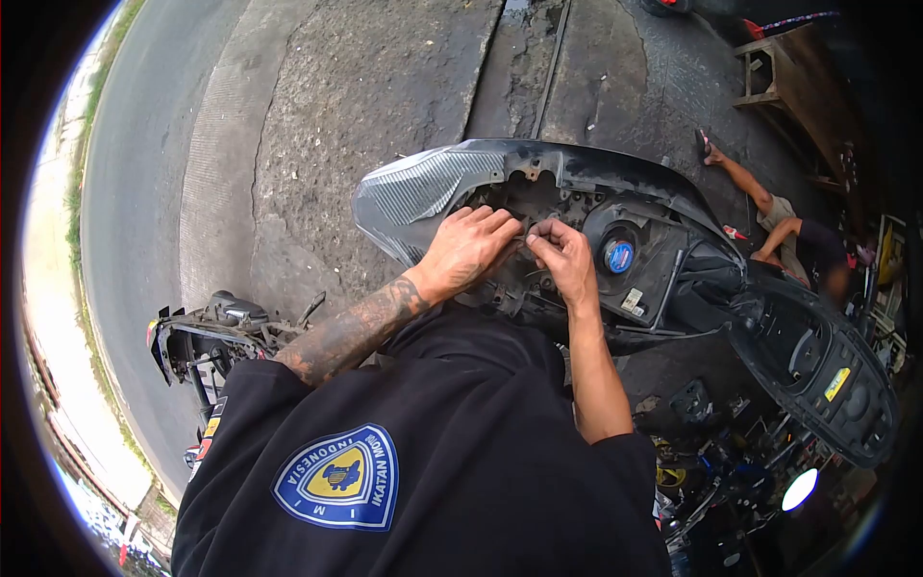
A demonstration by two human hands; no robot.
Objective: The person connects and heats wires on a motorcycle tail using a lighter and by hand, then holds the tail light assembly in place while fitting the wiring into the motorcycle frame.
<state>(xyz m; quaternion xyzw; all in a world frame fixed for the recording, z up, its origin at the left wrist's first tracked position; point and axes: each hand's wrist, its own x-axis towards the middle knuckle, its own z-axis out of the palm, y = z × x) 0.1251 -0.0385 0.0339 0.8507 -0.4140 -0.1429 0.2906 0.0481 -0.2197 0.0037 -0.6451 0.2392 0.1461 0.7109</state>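
Note:
My left hand (pixel 469 248) reaches into the open rear section of a scooter, its fingers bent and close together near the frame. Just right of it, my right hand (pixel 562 252) pinches with thumb and forefinger. What either hand holds is too small or hidden to name. Around them lies the dark scooter body (pixel 625 173), with a grey ribbed panel (pixel 413 192) at its left end. A blue round cap (pixel 618 255) sits right of my right hand. The raised seat (pixel 817 370) shows its underside at the right.
Another person (pixel 784 226) sits on the ground at the right, one leg stretched out. A wooden bench (pixel 793 96) stands at the upper right. A partly stripped motorcycle (pixel 216 337) is at the left, near the road (pixel 139 192). Parts lie at the lower right.

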